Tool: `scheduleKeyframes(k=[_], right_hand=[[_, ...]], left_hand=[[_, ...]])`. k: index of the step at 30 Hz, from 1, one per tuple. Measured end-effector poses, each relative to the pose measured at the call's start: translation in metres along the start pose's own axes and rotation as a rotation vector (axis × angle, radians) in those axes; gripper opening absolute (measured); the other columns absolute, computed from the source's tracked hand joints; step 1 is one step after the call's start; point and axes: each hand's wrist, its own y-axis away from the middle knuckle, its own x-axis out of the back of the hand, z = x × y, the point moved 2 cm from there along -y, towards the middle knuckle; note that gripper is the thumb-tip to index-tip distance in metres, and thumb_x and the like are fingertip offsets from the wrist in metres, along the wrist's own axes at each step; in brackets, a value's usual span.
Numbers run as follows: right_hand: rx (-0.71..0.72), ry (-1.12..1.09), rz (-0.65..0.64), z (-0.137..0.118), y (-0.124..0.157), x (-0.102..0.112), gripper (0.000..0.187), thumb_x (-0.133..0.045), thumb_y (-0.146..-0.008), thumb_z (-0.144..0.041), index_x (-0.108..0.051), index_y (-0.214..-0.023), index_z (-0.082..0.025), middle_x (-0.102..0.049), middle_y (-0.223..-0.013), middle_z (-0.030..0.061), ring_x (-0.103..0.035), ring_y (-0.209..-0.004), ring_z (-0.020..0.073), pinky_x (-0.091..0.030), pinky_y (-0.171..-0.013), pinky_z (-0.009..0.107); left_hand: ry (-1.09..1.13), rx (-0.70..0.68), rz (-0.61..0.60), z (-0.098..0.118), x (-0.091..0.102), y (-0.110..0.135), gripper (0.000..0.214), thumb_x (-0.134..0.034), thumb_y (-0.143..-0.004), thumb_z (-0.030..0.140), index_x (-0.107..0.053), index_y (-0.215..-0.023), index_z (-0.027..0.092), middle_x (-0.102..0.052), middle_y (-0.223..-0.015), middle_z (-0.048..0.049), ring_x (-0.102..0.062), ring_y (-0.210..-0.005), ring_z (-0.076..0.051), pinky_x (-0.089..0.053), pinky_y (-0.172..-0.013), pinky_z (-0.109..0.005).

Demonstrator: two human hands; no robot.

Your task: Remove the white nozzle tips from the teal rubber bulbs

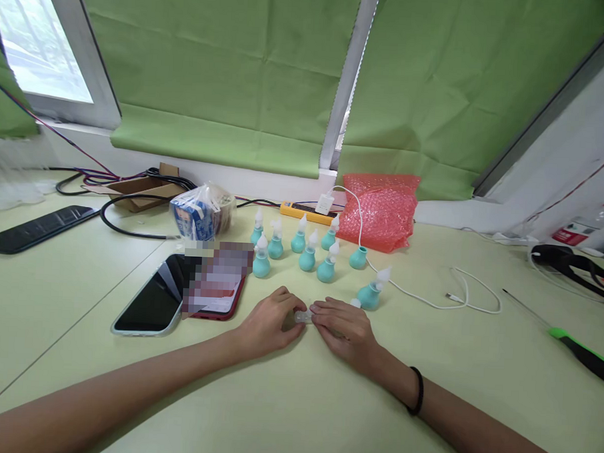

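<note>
My left hand (pixel 270 324) and my right hand (pixel 346 330) meet low over the table. Between them, pinched by the fingers of both, is a small clear plastic piece (pixel 303 317), partly hidden by the fingers. Just beyond my right hand, a teal squeeze bulb (pixel 369 297) with a clear nozzle leans to the right. A small whitish piece (pixel 355 303) shows beside that bulb. Farther back, several teal bulbs with clear nozzles stand in a cluster, one of them a front bulb (pixel 261 265). Another teal bulb (pixel 358 258) has an open top and no nozzle.
Two phones, a black-screened phone (pixel 153 300) and a red-edged phone (pixel 222 293), lie at left. Behind are a bagged blue package (pixel 195 215), a yellow power strip (pixel 307 214) and red bubble wrap (pixel 382 213). A white cable (pixel 429 303) and a screwdriver (pixel 581 355) lie right.
</note>
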Motion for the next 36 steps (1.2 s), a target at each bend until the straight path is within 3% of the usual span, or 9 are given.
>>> scheduleKeyframes(k=[6, 15, 22, 32, 36], right_hand=[[0.101, 0.145, -0.08, -0.003, 0.0, 0.001, 0.022, -0.05, -0.074, -0.004, -0.06, -0.085, -0.021, -0.068, -0.081, 0.0027, -0.061, -0.084, 0.0181, -0.048, -0.079, 0.037], [0.174, 0.327, -0.145, -0.006, 0.001, 0.001, 0.019, -0.048, -0.074, -0.003, -0.06, -0.077, -0.017, -0.067, -0.084, 0.0046, -0.059, -0.086, 0.0214, -0.045, -0.081, 0.044], [0.062, 0.213, -0.159, -0.005, -0.002, 0.001, 0.019, -0.046, -0.075, -0.006, -0.059, -0.079, -0.02, -0.066, -0.082, 0.005, -0.058, -0.077, 0.0177, -0.047, -0.076, 0.039], [-0.14, -0.038, 0.007, 0.002, 0.001, -0.003, 0.022, -0.055, -0.07, -0.008, -0.056, -0.088, -0.021, -0.065, -0.083, 0.003, -0.057, -0.071, 0.0161, -0.049, -0.062, 0.031], [-0.195, -0.06, 0.006, 0.007, 0.001, -0.005, 0.019, -0.057, -0.07, -0.011, -0.058, -0.086, -0.021, -0.065, -0.08, 0.0032, -0.056, -0.069, 0.0163, -0.048, -0.061, 0.032]], left_hand=[[-0.005, -0.011, 0.017, 0.0, 0.0, -0.001, 0.015, -0.052, -0.071, 0.02, -0.055, -0.086, 0.016, -0.06, -0.078, -0.0049, -0.05, -0.08, -0.019, -0.044, -0.067, -0.029], [-0.009, -0.038, 0.023, 0.0, 0.0, -0.001, 0.014, -0.05, -0.072, 0.018, -0.055, -0.085, 0.016, -0.059, -0.075, -0.0038, -0.049, -0.077, -0.018, -0.043, -0.066, -0.028], [0.018, -0.008, 0.064, -0.003, -0.002, 0.0, 0.021, -0.051, -0.072, 0.02, -0.052, -0.092, 0.017, -0.057, -0.077, -0.003, -0.051, -0.076, -0.017, -0.044, -0.065, -0.027], [-0.014, -0.053, 0.043, -0.001, -0.001, 0.0, 0.02, -0.05, -0.073, 0.02, -0.055, -0.092, 0.016, -0.059, -0.072, -0.0033, -0.05, -0.075, -0.018, -0.043, -0.064, -0.027], [-0.027, -0.051, 0.017, 0.0, -0.001, 0.0, 0.019, -0.05, -0.074, 0.021, -0.055, -0.091, 0.015, -0.059, -0.071, -0.0036, -0.05, -0.076, -0.018, -0.043, -0.065, -0.027]])
